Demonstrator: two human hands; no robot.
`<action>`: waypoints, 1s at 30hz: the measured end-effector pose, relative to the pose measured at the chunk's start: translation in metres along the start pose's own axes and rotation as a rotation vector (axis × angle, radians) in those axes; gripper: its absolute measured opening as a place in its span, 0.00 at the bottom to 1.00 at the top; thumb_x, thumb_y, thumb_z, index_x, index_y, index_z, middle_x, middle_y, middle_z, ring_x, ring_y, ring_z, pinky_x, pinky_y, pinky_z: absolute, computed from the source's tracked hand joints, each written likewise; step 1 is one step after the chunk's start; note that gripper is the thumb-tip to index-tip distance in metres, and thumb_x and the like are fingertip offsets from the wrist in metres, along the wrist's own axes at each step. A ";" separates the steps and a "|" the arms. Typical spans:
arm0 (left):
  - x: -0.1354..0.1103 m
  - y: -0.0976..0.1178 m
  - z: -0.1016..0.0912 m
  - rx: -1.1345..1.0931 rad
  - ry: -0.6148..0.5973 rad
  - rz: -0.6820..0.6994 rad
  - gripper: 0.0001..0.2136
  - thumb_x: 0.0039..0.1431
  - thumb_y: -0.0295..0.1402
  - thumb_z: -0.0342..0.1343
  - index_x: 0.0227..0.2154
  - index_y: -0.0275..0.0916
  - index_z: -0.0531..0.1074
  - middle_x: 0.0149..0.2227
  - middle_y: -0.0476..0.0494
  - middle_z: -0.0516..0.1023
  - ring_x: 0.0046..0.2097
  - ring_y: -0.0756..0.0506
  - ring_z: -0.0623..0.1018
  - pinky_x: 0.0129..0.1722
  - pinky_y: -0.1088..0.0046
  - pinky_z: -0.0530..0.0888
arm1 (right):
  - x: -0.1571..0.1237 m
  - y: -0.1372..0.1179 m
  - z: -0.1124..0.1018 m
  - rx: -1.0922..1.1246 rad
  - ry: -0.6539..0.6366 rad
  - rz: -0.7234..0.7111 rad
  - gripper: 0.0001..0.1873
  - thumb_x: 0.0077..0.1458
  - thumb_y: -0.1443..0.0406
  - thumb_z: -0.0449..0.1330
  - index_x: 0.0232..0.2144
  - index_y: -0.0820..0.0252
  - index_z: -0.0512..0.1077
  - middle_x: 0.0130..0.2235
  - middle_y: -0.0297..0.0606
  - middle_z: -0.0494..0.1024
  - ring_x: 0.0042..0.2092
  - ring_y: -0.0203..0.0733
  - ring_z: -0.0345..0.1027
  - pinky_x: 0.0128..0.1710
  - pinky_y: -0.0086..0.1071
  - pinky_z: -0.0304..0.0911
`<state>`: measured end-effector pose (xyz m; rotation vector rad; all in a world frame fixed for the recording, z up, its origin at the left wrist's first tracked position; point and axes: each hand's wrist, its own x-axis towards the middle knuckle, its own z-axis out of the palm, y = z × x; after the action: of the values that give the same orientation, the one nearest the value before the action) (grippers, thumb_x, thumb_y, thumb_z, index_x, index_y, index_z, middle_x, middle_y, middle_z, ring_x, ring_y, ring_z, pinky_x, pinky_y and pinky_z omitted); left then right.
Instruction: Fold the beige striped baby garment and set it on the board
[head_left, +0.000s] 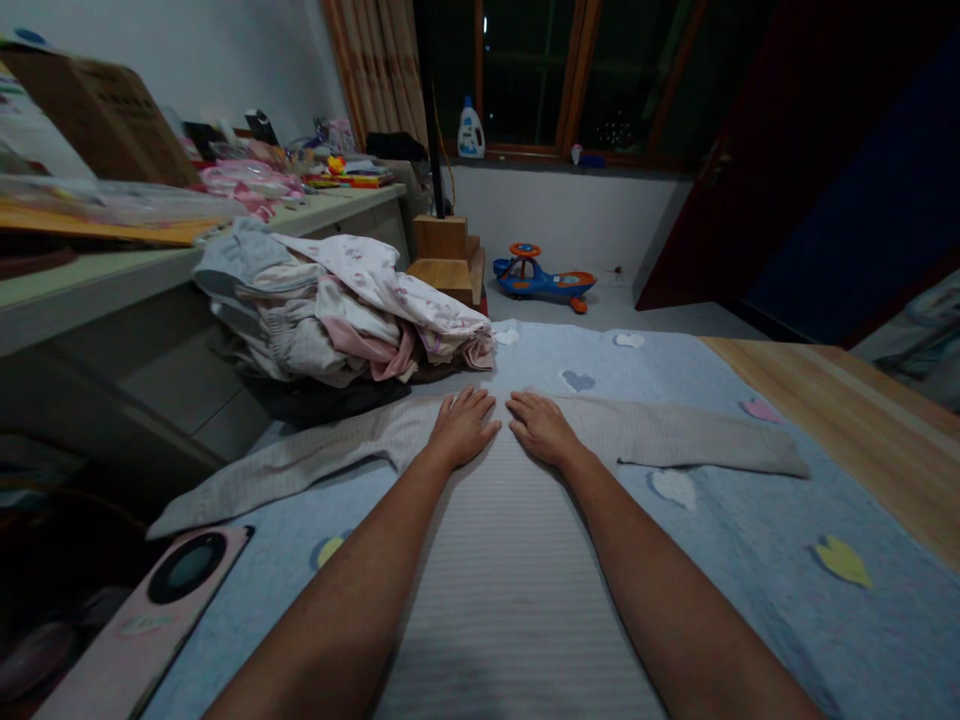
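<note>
"on the blue cover [750, 550], why did the striped shirt [517, 570] lie spread?"
"perhaps held flat: left hand [463, 427] and right hand [543, 427] rested between its sleeves [701, 437], fingers loose, grasping nothing."

Between our left hand [461, 430] and right hand [543, 428] we have only a narrow gap over the striped long-sleeved top [517, 590]. On our left, the heaped clothes [322, 315] rise just beyond the outstretched sleeve, blocking a low pass there, with the drawered desk [165, 370] behind. A smartphone [127, 650] obstructs the near left corner. On our right, we could sweep low across the blue patterned bedspread [735, 580] to the wood-grain panel [870, 420].
</note>
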<state>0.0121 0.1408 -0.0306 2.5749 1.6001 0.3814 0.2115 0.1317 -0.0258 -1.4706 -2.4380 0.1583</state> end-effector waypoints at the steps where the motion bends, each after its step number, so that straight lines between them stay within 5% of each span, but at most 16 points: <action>1: 0.000 0.000 0.000 0.001 0.000 -0.001 0.23 0.67 0.46 0.45 0.61 0.46 0.65 0.67 0.42 0.63 0.70 0.37 0.57 0.66 0.47 0.55 | 0.000 -0.001 -0.002 -0.016 -0.017 0.022 0.23 0.65 0.61 0.52 0.60 0.61 0.67 0.66 0.48 0.64 0.67 0.48 0.54 0.66 0.45 0.48; 19: 0.001 0.006 -0.007 0.026 0.006 -0.090 0.23 0.66 0.47 0.47 0.60 0.45 0.66 0.67 0.42 0.64 0.68 0.31 0.59 0.63 0.48 0.58 | -0.001 0.006 -0.010 -0.087 -0.092 0.303 0.33 0.66 0.52 0.49 0.67 0.63 0.57 0.71 0.47 0.52 0.70 0.54 0.45 0.67 0.46 0.43; 26: 0.000 0.005 -0.007 0.036 -0.001 -0.093 0.23 0.66 0.47 0.46 0.61 0.45 0.65 0.67 0.43 0.63 0.68 0.32 0.58 0.64 0.49 0.58 | -0.002 0.011 -0.008 -0.088 -0.044 0.324 0.33 0.66 0.53 0.50 0.66 0.66 0.58 0.69 0.51 0.56 0.69 0.53 0.49 0.66 0.45 0.45; 30: 0.000 0.005 -0.007 0.030 0.009 -0.087 0.23 0.66 0.47 0.46 0.60 0.45 0.65 0.67 0.41 0.64 0.68 0.32 0.59 0.64 0.49 0.58 | -0.002 0.016 -0.013 -0.092 0.053 0.322 0.24 0.65 0.59 0.52 0.58 0.66 0.69 0.63 0.51 0.66 0.64 0.51 0.57 0.64 0.40 0.49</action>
<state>0.0145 0.1379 -0.0228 2.5177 1.7275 0.3650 0.2295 0.1368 -0.0174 -1.8757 -2.1784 0.0721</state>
